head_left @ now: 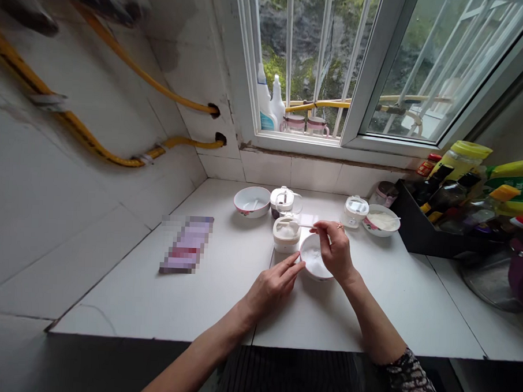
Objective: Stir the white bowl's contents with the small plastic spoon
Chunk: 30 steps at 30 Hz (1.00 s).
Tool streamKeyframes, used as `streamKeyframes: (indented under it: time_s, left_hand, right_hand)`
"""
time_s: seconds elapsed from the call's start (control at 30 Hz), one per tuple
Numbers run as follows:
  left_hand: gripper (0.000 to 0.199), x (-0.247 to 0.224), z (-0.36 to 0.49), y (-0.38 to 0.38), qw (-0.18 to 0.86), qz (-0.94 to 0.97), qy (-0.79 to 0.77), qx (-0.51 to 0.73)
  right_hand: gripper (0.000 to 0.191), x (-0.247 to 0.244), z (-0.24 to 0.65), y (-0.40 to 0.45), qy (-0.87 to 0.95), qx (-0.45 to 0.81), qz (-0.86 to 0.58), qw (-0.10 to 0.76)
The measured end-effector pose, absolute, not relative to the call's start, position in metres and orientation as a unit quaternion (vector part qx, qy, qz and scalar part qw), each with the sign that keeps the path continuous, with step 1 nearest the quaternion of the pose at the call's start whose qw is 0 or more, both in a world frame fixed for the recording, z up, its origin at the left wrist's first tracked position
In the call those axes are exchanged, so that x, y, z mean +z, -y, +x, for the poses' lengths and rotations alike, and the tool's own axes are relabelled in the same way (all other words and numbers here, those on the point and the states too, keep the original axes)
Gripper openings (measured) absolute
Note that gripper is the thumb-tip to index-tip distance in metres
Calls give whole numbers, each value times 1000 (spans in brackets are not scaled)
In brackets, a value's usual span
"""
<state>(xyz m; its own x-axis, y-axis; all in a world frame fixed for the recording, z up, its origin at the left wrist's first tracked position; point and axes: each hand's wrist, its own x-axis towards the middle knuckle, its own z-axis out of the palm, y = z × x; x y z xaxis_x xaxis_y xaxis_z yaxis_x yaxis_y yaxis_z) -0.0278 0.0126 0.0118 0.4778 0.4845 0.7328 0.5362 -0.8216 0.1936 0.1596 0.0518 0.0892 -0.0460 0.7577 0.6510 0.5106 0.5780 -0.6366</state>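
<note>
Pinched in my right hand (pixel 335 248) is the handle of a small white spoon (pixel 301 224), whose head lies over the mouth of an open white jar (pixel 286 237) holding white powder. Below that hand stands a white bowl (pixel 314 257) with white grains in it, partly hidden by the hand. The fingertips of my left hand (pixel 277 282) touch the bowl's left rim; the thumb side is partly hidden.
Behind the jar are a second lidded jar (pixel 282 201) and a bowl with a spoon (pixel 252 202). At the right stand another jar (pixel 355 211), a bowl of white stuff (pixel 382 220) and a black bottle box (pixel 420 232). A purple blurred packet (pixel 187 245) lies left.
</note>
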Motion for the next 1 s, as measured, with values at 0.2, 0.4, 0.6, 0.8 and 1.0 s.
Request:
streamKeyframes:
  time_s: [0.2,0.4,0.6,0.8,1.0]
  left_hand:
    - [46,11,-29,-13,29,-862,298,-408]
    - [44,15,-29,-11,12,-863,296,-410]
    - [44,14,-29,-11,5,-864,294,-409]
    - [37,16,-27,-11,15,-861,292,-417]
    - [34,19,-27,-10,19,-862,289,-416]
  right_hand:
    - [18,91,166,-48,752,44,-413,512]
    - [11,93,189,-48,613,173,-529,561]
    - [12,90,195,-53,622,216,-556,507]
    - [14,83,185,-54,642,233,-558,472]
    - [14,78,187,-56,606,333,-551,467]
